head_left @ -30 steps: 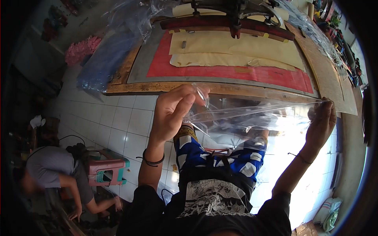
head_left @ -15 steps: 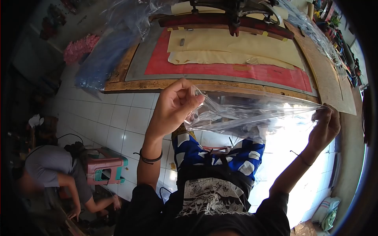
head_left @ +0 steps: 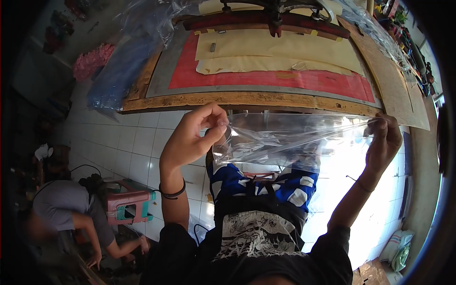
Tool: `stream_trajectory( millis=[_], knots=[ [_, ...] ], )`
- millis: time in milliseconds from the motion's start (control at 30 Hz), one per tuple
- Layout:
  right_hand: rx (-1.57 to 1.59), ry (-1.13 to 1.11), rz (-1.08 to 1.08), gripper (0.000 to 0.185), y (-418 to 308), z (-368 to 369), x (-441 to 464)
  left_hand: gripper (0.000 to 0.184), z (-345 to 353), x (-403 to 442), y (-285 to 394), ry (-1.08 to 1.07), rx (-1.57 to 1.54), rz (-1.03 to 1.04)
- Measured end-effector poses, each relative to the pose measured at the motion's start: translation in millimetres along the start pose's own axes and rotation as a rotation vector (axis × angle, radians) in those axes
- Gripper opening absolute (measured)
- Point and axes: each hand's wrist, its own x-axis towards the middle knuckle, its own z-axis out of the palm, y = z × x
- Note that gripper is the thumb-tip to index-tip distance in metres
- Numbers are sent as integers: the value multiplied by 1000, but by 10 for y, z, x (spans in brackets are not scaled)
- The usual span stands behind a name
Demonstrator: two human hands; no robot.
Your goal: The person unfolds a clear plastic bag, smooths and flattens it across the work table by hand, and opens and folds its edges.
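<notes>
A clear plastic sheet (head_left: 285,140) is stretched between my two hands, just in front of the workbench's near edge. My left hand (head_left: 194,135) pinches its left end between thumb and fingers. At the other end, my right hand (head_left: 385,137) grips the upper corner, and creases fan across the film from there. Behind the sheet lies the wooden front rail (head_left: 228,100) of the bench. On the bench are a red sheet (head_left: 183,78) and a yellowish paper layer (head_left: 275,52), under a dark metal press bar (head_left: 266,23).
Crumpled clear plastic (head_left: 128,61) hangs over the bench's left side. A board (head_left: 399,95) extends along the right. At lower left a co-worker (head_left: 71,204) bends beside a pink and green stool (head_left: 128,202). White sacks (head_left: 396,247) stand at lower right.
My left hand has moved left and slightly down, and my right hand a little left. The plastic sheet now hangs flatter, with its upper edge more level.
</notes>
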Motion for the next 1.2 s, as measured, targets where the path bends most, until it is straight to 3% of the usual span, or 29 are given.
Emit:
stream_trajectory(
  millis=[33, 133, 200, 300, 500, 700, 800, 900, 1167, 1200],
  knots=[
    [-1, -15, 7, 35, -22, 31, -6, 29, -12, 6, 42, -48, 141, 50],
    [-42, -41, 83, 29, -145, 128, -1, 46, 127, 15, 84, -201, 157, 71],
    [-141, -108, 94, 27, -300, 236, 36, 47, 329, 0, 300, -280, 512, 227],
    [-122, -191, 168, 29, -359, 321, 77, 38, 590, -103, 353, -190, 645, 183],
    [-195, -239, 252, 30, -261, 342, 131, 28, 624, -171, 158, -123, 419, 82],
    [-146, -289, 279, 32, -223, 361, 142, 20, 508, -186, 83, -128, 396, 4],
    [-136, -322, 284, 31, -214, 366, 152, 18, 424, -186, 36, -168, 275, -54],
    [-111, -339, 272, 29, -209, 427, 138, 19, 358, -140, 48, -255, 351, -64],
    [-91, -425, 309, 19, -272, 582, 35, 17, 633, 36, 115, -59, 160, -102],
    [-164, -469, 208, 18, -306, 564, 53, 18, 638, 44, 103, -41, 136, -102]
  ],
)
